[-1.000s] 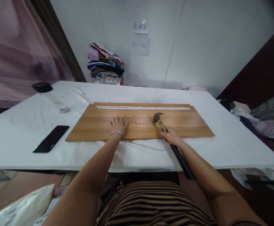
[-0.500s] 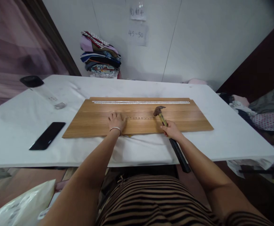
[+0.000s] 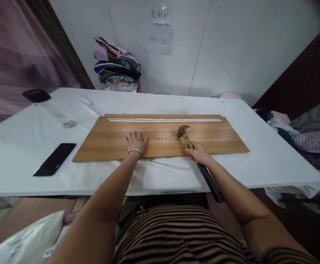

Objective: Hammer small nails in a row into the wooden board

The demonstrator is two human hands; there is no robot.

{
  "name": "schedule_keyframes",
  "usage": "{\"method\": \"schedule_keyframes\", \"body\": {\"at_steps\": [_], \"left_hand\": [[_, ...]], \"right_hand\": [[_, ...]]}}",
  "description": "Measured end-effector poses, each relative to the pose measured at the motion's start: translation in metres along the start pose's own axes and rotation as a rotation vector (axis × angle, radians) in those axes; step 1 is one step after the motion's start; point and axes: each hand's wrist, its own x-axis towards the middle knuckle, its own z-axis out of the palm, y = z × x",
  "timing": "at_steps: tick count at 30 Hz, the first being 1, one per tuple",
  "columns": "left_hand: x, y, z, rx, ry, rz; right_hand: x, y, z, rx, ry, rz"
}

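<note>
A wooden board point(image 3: 99, 143) lies on the white-covered table, with a row of several small nails point(image 3: 162, 138) along its middle. My left hand point(image 3: 135, 141) rests on the board with fingers spread, its thumb beside the row's left end. My right hand point(image 3: 199, 152) is closed round the shaft of a claw hammer point(image 3: 186, 140). The rusty hammer head is at the right end of the row; whether it touches a nail I cannot tell. The black grip of the hammer extends below my hand, past the table's front edge.
Two white strips point(image 3: 162, 120) run along the board's far side. To the left lie a black phone point(image 3: 55, 159) and a clear bottle with a black cap point(image 3: 36, 95). Folded clothes point(image 3: 117, 68) are stacked against the wall at the back. The table's front edge point(image 3: 165, 191) is close to my body.
The hammer head has shifted slightly left and down toward the row of nails, and my right hand has moved a little left with it. My left hand stays in place.
</note>
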Motion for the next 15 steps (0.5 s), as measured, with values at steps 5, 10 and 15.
{"method": "schedule_keyframes", "body": {"at_steps": [5,10,15], "left_hand": [[-0.0006,0.0000,0.0003,0.000,0.005,0.004],[-0.0027,0.0012,-0.0016,-0.007,0.002,-0.006],[-0.0033,0.0013,-0.0021,-0.013,0.002,-0.006]], "right_hand": [[-0.0002,-0.0016,0.0004,-0.020,0.002,0.014],[0.0029,0.0029,0.0018,-0.042,0.009,0.018],[0.0037,0.0049,0.0012,-0.028,0.008,0.018]]}}
